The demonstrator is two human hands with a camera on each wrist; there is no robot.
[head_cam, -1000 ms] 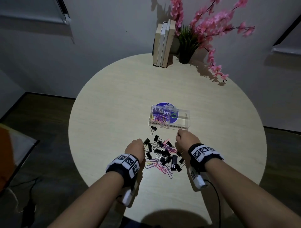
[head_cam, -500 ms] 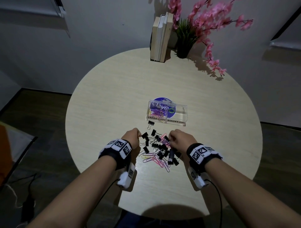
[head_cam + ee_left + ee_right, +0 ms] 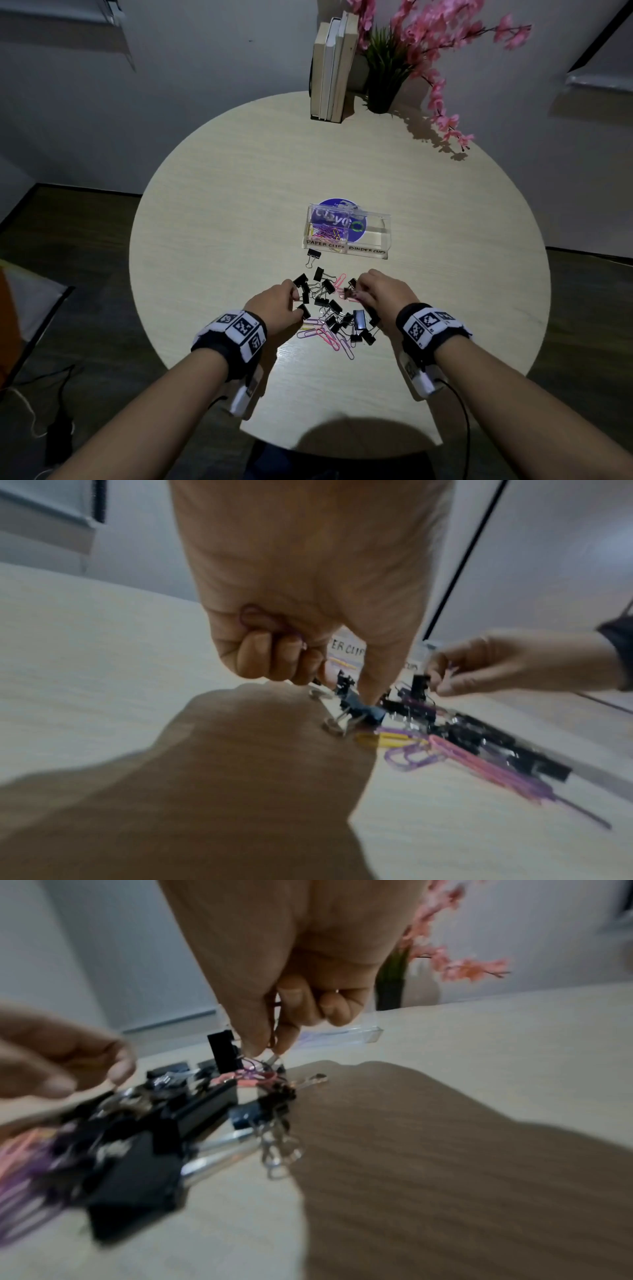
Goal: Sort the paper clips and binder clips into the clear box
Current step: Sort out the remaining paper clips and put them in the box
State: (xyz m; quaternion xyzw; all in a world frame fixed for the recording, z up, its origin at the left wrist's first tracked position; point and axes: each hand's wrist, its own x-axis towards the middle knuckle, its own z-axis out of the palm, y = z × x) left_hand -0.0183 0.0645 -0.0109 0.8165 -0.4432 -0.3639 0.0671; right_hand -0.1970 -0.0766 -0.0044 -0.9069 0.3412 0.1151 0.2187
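At lower centre, a mixed pile of clips (image 3: 334, 313) is picked at. A purple paper clip (image 3: 255, 619) is curled inside the left hand (image 3: 274, 308); the right hand (image 3: 380, 294) pinches a clip from the tangle. Snagged neighbours could be dragged along and missorted into the clear box (image 3: 347, 231) above.

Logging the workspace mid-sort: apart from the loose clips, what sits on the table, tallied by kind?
Books: 3
Potted plant: 1
Clear box: 1
Total: 5
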